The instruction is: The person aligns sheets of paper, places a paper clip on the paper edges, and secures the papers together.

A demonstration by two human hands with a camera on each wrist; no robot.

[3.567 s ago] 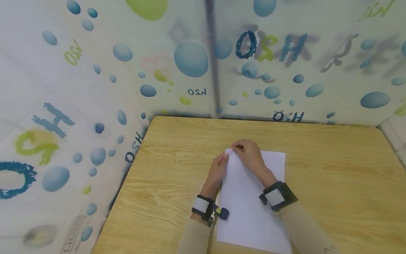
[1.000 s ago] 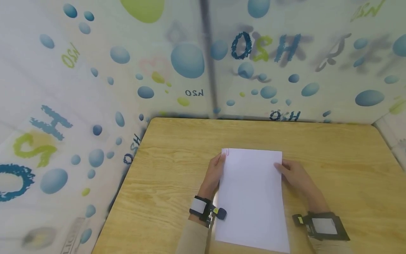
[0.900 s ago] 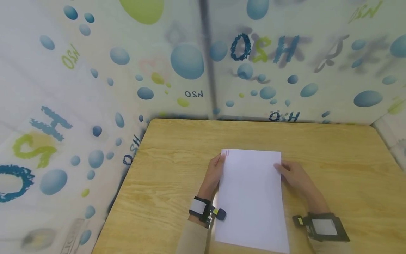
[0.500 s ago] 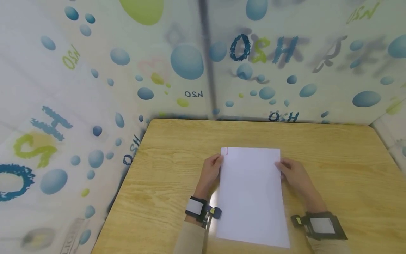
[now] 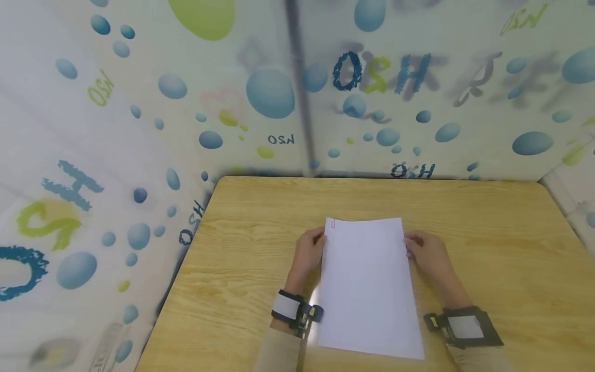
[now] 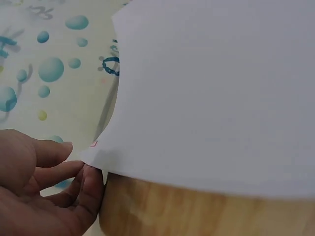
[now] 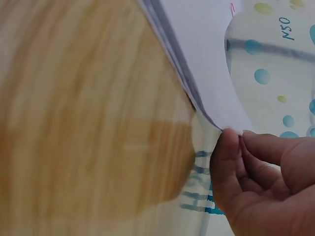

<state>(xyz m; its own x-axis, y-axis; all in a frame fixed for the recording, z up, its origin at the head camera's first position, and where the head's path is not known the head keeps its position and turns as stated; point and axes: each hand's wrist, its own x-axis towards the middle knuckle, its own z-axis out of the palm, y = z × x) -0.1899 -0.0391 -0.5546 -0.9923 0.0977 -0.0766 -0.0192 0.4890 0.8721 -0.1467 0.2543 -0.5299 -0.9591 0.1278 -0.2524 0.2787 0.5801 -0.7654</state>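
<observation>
A stack of white paper sheets (image 5: 364, 289) lies in front of me, its far edge bowed up between my hands. A small pink paper clip (image 5: 332, 223) sits at its far left corner. My left hand (image 5: 308, 256) holds the left edge just below the clip; in the left wrist view its curled fingers (image 6: 91, 189) meet the corner, with the thumb slightly off the sheet. On the other side my right hand (image 5: 428, 254) pinches the right edge near the far corner. Layered sheet edges (image 7: 189, 91) show in the right wrist view.
The paper is over a light wooden table (image 5: 232, 268). Behind and to the left stand pale walls (image 5: 223, 67) printed with blue and green bubbles and letters. Both wrists wear black straps (image 5: 471, 326) with small cameras.
Earlier, my right hand was at the clip on the far left corner. It then moved to the right edge. Over the last second the far edge has bent up and the hands have shifted slightly.
</observation>
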